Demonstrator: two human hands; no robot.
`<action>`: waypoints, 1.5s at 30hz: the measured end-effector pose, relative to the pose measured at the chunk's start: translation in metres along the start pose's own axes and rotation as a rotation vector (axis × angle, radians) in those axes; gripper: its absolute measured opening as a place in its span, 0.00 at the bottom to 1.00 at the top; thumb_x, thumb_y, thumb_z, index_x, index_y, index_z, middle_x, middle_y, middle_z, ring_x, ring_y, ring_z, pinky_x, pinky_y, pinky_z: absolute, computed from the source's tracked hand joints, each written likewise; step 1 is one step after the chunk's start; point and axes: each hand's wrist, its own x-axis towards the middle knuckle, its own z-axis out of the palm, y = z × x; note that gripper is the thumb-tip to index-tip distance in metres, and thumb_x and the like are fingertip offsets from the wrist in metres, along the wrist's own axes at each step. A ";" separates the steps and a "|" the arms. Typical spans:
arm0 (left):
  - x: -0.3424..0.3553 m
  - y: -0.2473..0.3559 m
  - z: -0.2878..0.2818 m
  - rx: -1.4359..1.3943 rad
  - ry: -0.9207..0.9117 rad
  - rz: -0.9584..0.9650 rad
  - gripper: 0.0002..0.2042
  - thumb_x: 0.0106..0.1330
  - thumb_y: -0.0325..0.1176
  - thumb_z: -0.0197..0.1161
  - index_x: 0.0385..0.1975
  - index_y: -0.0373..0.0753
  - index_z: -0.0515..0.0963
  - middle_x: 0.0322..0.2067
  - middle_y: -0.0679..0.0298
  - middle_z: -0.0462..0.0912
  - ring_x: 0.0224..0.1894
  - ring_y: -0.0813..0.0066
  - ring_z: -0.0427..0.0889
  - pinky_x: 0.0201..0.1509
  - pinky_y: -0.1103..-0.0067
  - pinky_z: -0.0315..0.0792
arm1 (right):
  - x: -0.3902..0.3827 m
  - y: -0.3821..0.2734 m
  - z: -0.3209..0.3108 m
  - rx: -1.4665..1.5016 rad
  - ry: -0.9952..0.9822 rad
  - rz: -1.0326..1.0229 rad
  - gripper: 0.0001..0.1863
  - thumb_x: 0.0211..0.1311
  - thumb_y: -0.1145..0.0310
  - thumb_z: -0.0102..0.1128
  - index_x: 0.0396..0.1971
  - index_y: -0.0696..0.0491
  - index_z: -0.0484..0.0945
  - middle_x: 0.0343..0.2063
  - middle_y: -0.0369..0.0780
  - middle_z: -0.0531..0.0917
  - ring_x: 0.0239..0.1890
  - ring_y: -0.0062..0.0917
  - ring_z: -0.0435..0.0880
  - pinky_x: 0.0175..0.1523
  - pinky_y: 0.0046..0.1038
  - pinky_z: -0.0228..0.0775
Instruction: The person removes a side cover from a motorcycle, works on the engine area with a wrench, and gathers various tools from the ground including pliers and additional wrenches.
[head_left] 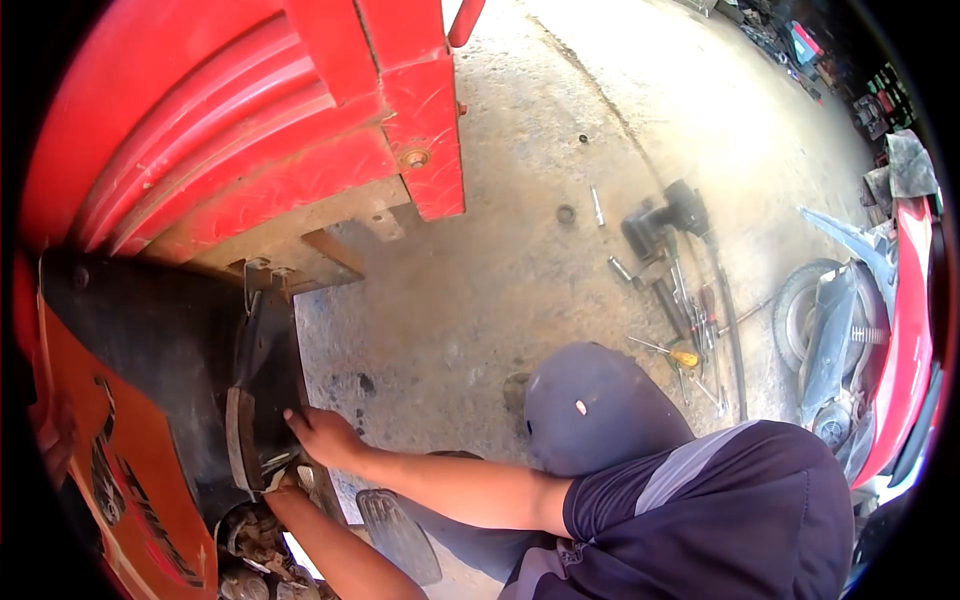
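A black plastic panel [268,375] hangs under the red bodywork [260,130] at the left, its lower edge close to a greasy mechanical part [255,545] near the bottom rim. The right hand [325,435] presses on the panel's right edge, fingers curled around it. The left hand [285,485] sits just below, mostly hidden behind the panel; how its fingers stand cannot be told. A sandal [398,530] lies beside the forearms. To the right the concrete floor [520,250] lies open up to scattered tools [675,290] and a parked motorbike [860,330].
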 end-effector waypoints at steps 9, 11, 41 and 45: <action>-0.003 -0.008 -0.008 0.010 -0.013 -0.040 0.27 0.76 0.45 0.52 0.71 0.39 0.65 0.69 0.57 0.69 0.69 0.58 0.69 0.74 0.63 0.62 | -0.005 -0.003 -0.004 0.163 -0.005 0.096 0.27 0.75 0.49 0.50 0.26 0.59 0.75 0.20 0.55 0.80 0.32 0.58 0.81 0.38 0.52 0.70; -0.005 -0.003 -0.014 0.018 -0.003 -0.033 0.27 0.76 0.45 0.52 0.71 0.39 0.65 0.69 0.57 0.69 0.69 0.58 0.69 0.74 0.63 0.62 | -0.018 -0.009 0.000 -0.020 0.201 -0.150 0.29 0.75 0.48 0.50 0.23 0.60 0.75 0.22 0.57 0.81 0.35 0.57 0.81 0.39 0.52 0.70; 0.012 0.001 -0.044 0.062 -0.119 -0.062 0.28 0.76 0.45 0.52 0.72 0.40 0.64 0.70 0.57 0.68 0.70 0.58 0.67 0.75 0.62 0.60 | -0.025 -0.017 -0.004 -0.098 0.104 -0.108 0.21 0.76 0.54 0.49 0.37 0.59 0.77 0.33 0.57 0.83 0.41 0.57 0.81 0.45 0.50 0.71; 0.025 -0.013 -0.028 0.027 -0.336 -0.137 0.28 0.76 0.45 0.51 0.72 0.40 0.63 0.71 0.58 0.67 0.71 0.59 0.66 0.76 0.63 0.58 | -0.006 0.003 -0.012 0.061 0.048 -0.066 0.19 0.76 0.54 0.49 0.42 0.58 0.75 0.35 0.57 0.82 0.41 0.57 0.81 0.45 0.51 0.70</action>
